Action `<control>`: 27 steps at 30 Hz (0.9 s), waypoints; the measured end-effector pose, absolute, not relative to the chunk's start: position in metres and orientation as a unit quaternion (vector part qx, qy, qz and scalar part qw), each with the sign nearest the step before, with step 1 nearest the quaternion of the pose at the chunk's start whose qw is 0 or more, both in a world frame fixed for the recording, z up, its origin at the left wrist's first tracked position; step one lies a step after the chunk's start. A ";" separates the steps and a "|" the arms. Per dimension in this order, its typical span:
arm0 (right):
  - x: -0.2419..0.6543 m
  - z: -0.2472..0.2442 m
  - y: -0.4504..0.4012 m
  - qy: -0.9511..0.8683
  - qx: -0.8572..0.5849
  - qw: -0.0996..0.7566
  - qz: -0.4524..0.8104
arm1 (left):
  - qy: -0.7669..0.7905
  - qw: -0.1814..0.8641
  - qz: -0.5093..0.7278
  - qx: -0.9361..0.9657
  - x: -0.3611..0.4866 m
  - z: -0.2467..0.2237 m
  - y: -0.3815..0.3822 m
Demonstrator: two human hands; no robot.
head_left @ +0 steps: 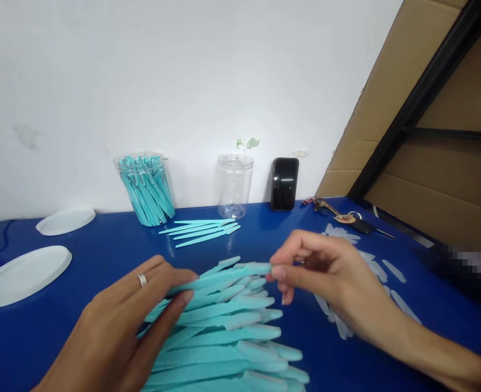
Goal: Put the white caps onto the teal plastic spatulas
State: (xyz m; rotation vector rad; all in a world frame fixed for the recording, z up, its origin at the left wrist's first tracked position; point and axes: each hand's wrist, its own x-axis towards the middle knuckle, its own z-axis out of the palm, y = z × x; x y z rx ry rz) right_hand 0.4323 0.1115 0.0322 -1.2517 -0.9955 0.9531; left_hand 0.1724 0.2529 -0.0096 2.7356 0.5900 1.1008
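Head view, turquoise stick [218,280]: spanned my hands over the far part of the pile [224,337], long axis left to right.
Left hand [132,305]: pinched its left end.
Right hand [326,269]: pinched its pale tip [260,268], right of the pile.

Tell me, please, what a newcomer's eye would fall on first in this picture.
Probably the heap of turquoise sticks at bottom centre, with the left hand and right hand holding one stick above it. Next, perhaps, the see-through jar packed with similar sticks, back left, by the white wall.
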 end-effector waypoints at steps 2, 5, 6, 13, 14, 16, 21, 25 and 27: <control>0.442 0.031 0.118 -0.421 -0.539 0.603 0.410 | 0.227 0.112 0.362 0.897 0.172 -0.008 0.264; 0.450 0.027 0.126 -0.408 -0.531 0.609 0.426 | 0.238 0.150 0.358 0.890 0.171 -0.006 0.277; 0.451 0.026 0.128 -0.405 -0.529 0.609 0.431 | 0.231 0.148 0.358 0.892 0.171 -0.005 0.279; 0.452 0.023 0.128 -0.405 -0.546 0.593 0.431 | 0.174 0.119 0.360 0.909 0.171 -0.003 0.286; 0.452 0.022 0.129 -0.410 -0.553 0.586 0.427 | 0.173 0.118 0.356 0.911 0.171 -0.003 0.287; 0.453 0.022 0.131 -0.419 -0.566 0.572 0.420 | 0.177 0.120 0.345 0.914 0.172 -0.003 0.291; 0.454 0.019 0.134 -0.426 -0.579 0.545 0.431 | 0.192 0.131 0.352 0.907 0.175 -0.002 0.294; 0.455 0.020 0.133 -0.431 -0.573 0.545 0.435 | 0.196 0.142 0.355 0.903 0.178 0.000 0.292; 0.455 0.020 0.133 -0.428 -0.569 0.548 0.439 | 0.197 0.151 0.340 0.907 0.177 -0.001 0.293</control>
